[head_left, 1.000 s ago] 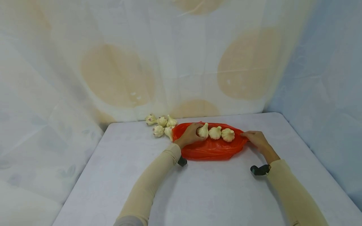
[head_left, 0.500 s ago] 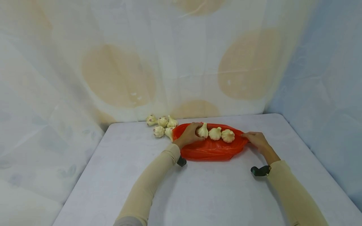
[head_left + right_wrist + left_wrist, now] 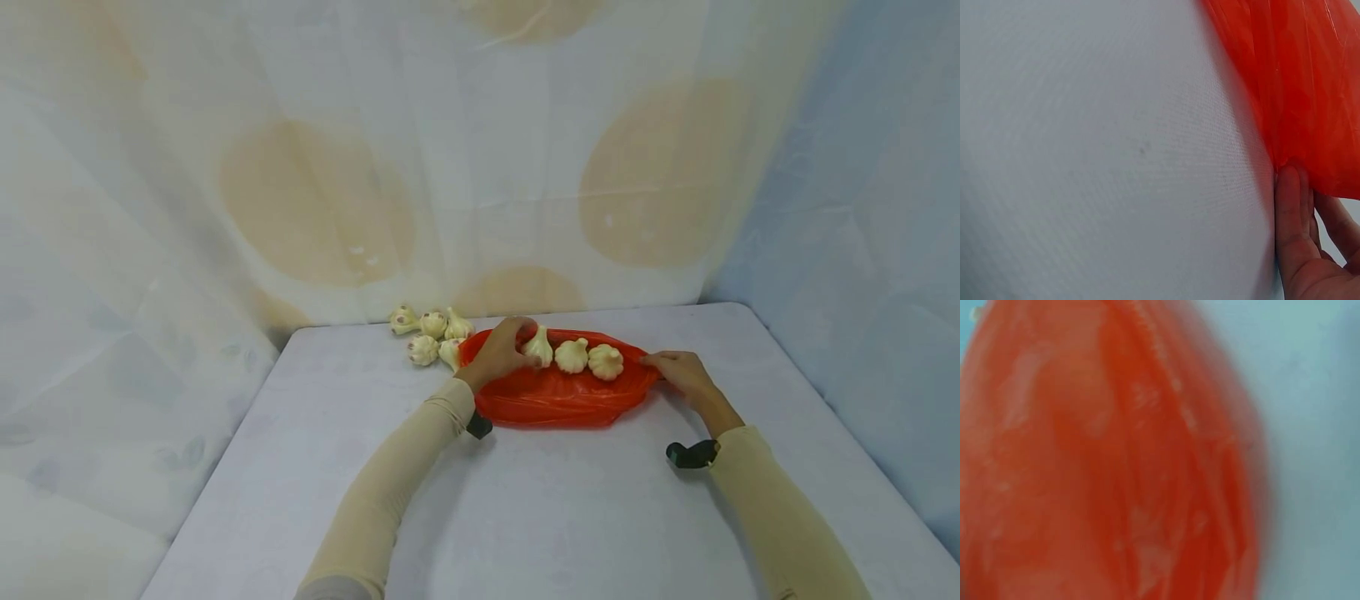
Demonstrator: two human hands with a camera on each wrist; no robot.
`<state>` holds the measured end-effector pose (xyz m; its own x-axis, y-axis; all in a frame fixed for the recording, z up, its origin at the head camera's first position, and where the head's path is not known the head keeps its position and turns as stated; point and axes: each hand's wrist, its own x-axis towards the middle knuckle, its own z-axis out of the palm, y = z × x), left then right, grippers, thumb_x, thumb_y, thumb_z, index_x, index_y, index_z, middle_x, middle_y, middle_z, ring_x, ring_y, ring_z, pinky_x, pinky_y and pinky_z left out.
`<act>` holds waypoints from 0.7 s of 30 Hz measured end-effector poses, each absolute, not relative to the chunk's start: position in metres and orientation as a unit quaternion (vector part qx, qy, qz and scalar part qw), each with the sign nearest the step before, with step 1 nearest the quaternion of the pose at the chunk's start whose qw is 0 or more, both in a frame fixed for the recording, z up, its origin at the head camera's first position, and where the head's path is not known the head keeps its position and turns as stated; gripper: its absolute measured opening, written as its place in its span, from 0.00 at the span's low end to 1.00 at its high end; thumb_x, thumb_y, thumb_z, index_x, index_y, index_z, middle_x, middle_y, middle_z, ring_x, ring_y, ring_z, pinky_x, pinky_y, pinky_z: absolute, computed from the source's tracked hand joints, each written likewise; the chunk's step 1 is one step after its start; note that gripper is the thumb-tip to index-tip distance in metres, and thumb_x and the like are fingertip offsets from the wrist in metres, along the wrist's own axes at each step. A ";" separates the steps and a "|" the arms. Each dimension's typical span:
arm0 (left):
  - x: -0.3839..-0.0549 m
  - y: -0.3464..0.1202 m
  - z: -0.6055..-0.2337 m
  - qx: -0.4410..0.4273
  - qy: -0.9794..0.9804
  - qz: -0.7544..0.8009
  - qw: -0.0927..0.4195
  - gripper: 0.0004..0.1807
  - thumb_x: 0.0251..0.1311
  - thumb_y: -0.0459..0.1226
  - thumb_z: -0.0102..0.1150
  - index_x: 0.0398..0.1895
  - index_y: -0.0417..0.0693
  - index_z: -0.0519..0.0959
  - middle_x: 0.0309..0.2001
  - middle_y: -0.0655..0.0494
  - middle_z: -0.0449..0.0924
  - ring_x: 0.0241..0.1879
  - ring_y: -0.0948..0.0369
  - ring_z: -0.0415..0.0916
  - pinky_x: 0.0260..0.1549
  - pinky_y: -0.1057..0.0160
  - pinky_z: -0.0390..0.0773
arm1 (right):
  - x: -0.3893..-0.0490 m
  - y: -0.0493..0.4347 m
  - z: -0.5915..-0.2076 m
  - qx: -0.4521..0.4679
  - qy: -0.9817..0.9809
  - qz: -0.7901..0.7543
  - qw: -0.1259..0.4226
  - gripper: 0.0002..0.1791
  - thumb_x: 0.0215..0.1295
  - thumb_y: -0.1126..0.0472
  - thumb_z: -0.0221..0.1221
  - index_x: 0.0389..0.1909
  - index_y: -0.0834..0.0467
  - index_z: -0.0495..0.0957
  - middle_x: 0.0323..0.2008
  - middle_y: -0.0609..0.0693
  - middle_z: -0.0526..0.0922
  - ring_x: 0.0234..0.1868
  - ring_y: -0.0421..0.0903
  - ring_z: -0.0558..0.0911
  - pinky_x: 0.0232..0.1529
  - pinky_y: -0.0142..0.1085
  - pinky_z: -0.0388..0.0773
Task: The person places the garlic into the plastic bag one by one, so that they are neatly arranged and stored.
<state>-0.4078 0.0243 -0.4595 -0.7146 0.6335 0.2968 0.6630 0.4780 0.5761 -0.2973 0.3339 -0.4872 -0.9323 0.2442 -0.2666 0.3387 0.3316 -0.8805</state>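
On the white counter (image 3: 585,500), a red plastic bag (image 3: 558,402) carries three garlic bulbs (image 3: 572,357) (inside or atop, I can't tell). The left hand (image 3: 499,353) has fingers spread around the leftmost bulb (image 3: 539,347); the right hand (image 3: 686,372) pinches the bag's edge, best held taut.

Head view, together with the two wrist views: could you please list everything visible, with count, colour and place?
Table: 1, white, across the lower part
Red bag: 1, red, on the table
Row of garlic bulbs: 3, whitish, at the red bag; inside or on top is unclear
Cluster of garlic bulbs: 5, whitish, left of the red bag
Backdrop: sheet count unclear, pale with tan circles, behind the table
Wrist devices: 2, dark, one near each wrist
Sleeves: 2, beige, from the bottom edge
Left hand: 1, bare, beside the row's leftmost bulb
Right hand: 1, bare, pinching the bag's right end
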 end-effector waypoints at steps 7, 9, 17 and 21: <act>-0.407 0.016 -0.446 -0.370 -0.864 -0.341 0.032 0.34 0.43 0.41 0.66 0.55 0.46 0.65 0.50 0.51 0.67 0.49 0.57 0.66 0.46 0.66 0.68 | -0.301 0.332 -0.488 0.183 0.816 -0.546 0.053 0.34 0.56 0.44 0.52 0.56 0.65 0.65 0.54 0.62 0.67 0.51 0.55 0.66 0.53 0.46 0.63; -0.408 0.013 -0.443 -0.364 -0.864 -0.346 0.029 0.33 0.43 0.41 0.66 0.55 0.48 0.65 0.50 0.51 0.67 0.50 0.57 0.65 0.46 0.64 0.69 | -0.301 0.331 -0.488 0.189 0.813 -0.547 0.058 0.34 0.56 0.44 0.52 0.56 0.65 0.64 0.54 0.61 0.66 0.52 0.55 0.65 0.54 0.46 0.62; -0.415 -0.003 -0.433 -0.361 -0.852 -0.376 0.049 0.31 0.43 0.37 0.66 0.54 0.46 0.65 0.50 0.52 0.65 0.48 0.58 0.65 0.45 0.59 0.71 | -0.305 0.336 -0.491 0.186 0.812 -0.551 0.054 0.34 0.56 0.43 0.52 0.56 0.64 0.65 0.54 0.60 0.66 0.51 0.54 0.65 0.53 0.45 0.64; -0.422 -0.017 -0.427 -0.353 -0.849 -0.389 0.062 0.31 0.42 0.38 0.66 0.52 0.47 0.66 0.48 0.53 0.67 0.47 0.58 0.66 0.44 0.61 0.72 | -0.307 0.338 -0.492 0.180 0.815 -0.548 0.055 0.35 0.56 0.43 0.52 0.57 0.65 0.64 0.55 0.61 0.66 0.51 0.55 0.65 0.53 0.46 0.63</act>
<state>-0.4223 -0.0173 -0.4275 -0.7433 0.5509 0.3794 0.6469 0.4477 0.6173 -0.3068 0.3376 -0.4915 -0.9290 0.2337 -0.2869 0.3538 0.3335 -0.8739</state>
